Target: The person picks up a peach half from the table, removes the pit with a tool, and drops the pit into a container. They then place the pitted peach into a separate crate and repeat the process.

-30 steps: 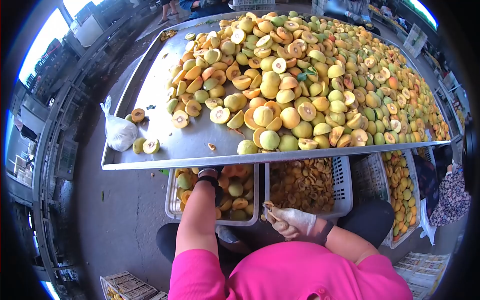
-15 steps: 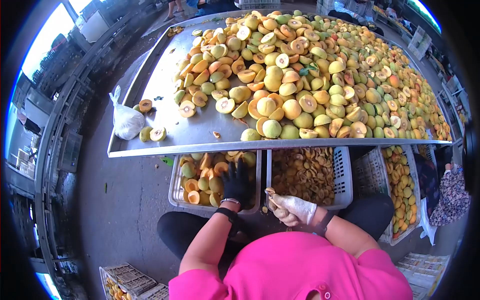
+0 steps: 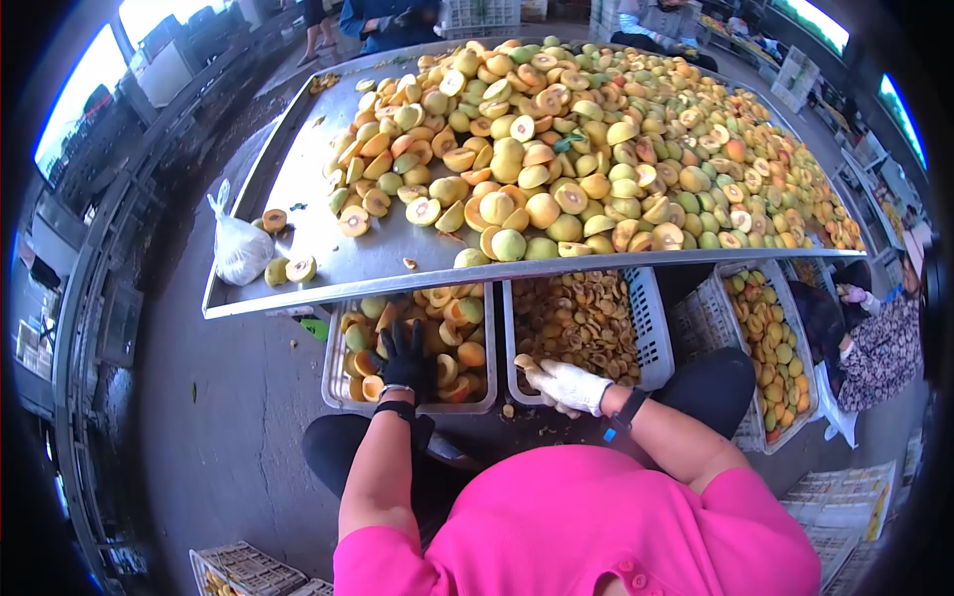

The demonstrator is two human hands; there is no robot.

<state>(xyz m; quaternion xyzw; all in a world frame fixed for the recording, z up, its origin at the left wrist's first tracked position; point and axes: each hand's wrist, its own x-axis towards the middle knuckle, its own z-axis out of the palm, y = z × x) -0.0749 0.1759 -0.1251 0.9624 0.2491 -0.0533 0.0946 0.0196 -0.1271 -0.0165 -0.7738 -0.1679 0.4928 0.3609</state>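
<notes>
My left hand [image 3: 404, 360], in a black glove, lies over the left crate [image 3: 492, 343] with its fingers spread on halved yellow-orange stone fruit [image 3: 459, 316]. My right hand [image 3: 568, 385], in a white glove, is closed at the front rim of the middle crate [image 3: 651, 323]. A small brownish thing [image 3: 525, 364] sticks out at its fingertips; I cannot tell what it is. Small brown fruit scraps or pits [image 3: 581, 323] fill much of that middle crate. Above both crates, a metal table [image 3: 298, 179] bears a big heap of halved fruit [image 3: 556, 149].
A knotted white plastic bag [image 3: 241, 248] stands on the table's left corner beside a few fruit halves. Another crate of fruit [image 3: 770, 348] is at the right, near a person in patterned clothing [image 3: 884, 348]. Other people sit or stand beyond the table. More crates [image 3: 243, 571] lie behind me.
The camera view has shifted. My left hand has moved leftward within the left crate, its fingers spreading over the fruit. My right hand has come nearer the middle crate's front rim, still closed.
</notes>
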